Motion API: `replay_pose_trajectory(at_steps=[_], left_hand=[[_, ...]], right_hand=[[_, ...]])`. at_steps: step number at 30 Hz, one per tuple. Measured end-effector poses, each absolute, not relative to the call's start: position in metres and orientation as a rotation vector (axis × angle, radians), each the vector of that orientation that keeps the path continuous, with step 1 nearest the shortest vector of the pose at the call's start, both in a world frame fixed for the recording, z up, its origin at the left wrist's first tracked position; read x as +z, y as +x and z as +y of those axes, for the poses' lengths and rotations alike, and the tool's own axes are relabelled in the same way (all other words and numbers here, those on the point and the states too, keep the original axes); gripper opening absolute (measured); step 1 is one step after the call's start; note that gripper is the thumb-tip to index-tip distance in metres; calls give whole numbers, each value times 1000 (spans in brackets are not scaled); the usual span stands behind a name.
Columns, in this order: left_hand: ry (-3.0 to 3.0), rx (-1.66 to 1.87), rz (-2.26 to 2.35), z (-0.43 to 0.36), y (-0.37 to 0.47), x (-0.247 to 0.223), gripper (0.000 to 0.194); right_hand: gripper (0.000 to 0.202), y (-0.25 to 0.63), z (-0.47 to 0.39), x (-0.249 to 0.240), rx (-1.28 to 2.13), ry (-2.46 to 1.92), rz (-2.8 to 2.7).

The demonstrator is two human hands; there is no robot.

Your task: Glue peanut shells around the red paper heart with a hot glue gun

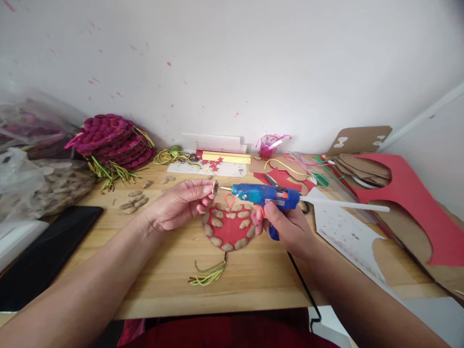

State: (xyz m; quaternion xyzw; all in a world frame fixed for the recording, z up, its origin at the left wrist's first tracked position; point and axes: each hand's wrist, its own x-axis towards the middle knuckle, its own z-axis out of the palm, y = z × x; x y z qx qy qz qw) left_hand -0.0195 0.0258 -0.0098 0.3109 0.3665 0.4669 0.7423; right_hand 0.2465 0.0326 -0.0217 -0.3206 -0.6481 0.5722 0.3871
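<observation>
My left hand [184, 203] pinches a peanut [215, 187] between thumb and fingers. Wrapped around the handle of a blue glue gun [253, 193] is my right hand [286, 224], with fingers by the orange trigger. The gun's nozzle points left, right at the peanut; whether they touch I cannot tell. A white glue stick [348, 205] sticks out of the gun's back. Below both hands lies a red disc [232, 229] with peanuts around its rim and more inside, partly hidden by the hands. A green and yellow yarn tassel [208, 275] hangs from its near edge.
Several loose peanuts [134, 202] lie left of my left hand, near a black tablet-like slab [50, 256]. Purple peanut-covered discs [112, 140] are stacked at back left. Cut red card [416, 193] and cardboard lie right. The gun's black cord [304, 285] runs over the front edge.
</observation>
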Motion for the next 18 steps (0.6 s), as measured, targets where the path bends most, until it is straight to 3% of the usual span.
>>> replay_pose_trajectory(at_steps=[18], left_hand=[[669, 1027, 789, 24, -18, -10, 28]], right_hand=[[52, 243, 27, -10, 1289, -785, -1803]])
